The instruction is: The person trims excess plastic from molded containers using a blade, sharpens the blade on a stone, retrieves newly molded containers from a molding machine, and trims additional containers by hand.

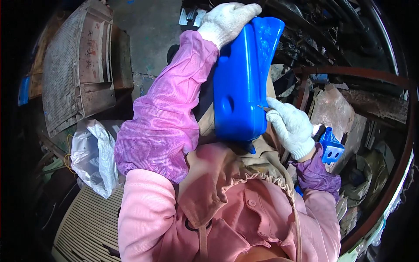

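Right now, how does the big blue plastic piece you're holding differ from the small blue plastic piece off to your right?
The big blue moulded plastic piece is long and much larger; the small blue plastic piece is short and blocky. The big one is held up by the left hand at its top, with the right hand at its lower edge; the small one lies untouched among clutter. The small one shows two round holes. Both are the same bright blue.

A cluttered workshop: dark greasy machinery (323,39) stands above a rusty metal frame (349,72), with worn cardboard (83,65) left of it on stained concrete floor (152,30).
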Demonstrator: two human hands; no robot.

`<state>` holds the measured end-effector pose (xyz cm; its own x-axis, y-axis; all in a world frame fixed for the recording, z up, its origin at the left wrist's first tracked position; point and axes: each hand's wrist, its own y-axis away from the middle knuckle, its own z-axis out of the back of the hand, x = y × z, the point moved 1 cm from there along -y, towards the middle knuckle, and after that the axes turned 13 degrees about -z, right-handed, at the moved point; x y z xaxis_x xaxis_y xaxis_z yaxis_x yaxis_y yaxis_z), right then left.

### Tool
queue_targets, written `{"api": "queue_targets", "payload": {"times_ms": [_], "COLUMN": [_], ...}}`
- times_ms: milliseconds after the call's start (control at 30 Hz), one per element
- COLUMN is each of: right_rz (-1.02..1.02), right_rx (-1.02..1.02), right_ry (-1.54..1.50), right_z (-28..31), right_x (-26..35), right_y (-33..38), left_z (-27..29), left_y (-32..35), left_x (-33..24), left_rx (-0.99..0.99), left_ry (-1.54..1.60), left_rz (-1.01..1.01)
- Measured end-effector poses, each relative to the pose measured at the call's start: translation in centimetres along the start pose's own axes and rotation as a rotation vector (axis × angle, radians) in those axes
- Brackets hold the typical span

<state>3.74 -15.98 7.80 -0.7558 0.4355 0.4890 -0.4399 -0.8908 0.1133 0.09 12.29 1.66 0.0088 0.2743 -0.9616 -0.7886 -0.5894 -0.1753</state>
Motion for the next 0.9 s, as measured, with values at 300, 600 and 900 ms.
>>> {"api": "queue_targets", "payload": {"times_ms": [300,600,900], "right_rz": [-0.038,0.195,0.169], "right_rx": [0.301,0.318,0.105], "right_ry": [0.138,0.236,0.262], "right_z": [2.9,3.8,2.8], "right_x": [-0.6,0.8,0.6], "right_y": [-2.8,-4.4,-6.1], "left_z": [0.8,1.7,1.5], "left_y": [0.5,-0.1,0.6], "left_x": [0.3,2.2,1.8], "left_rx": [-0.024,0.128,0.106], "left_ry": [-0.128,-0.683,-0.372], "left_rz": [-0.001,-0.303,0.017]}}
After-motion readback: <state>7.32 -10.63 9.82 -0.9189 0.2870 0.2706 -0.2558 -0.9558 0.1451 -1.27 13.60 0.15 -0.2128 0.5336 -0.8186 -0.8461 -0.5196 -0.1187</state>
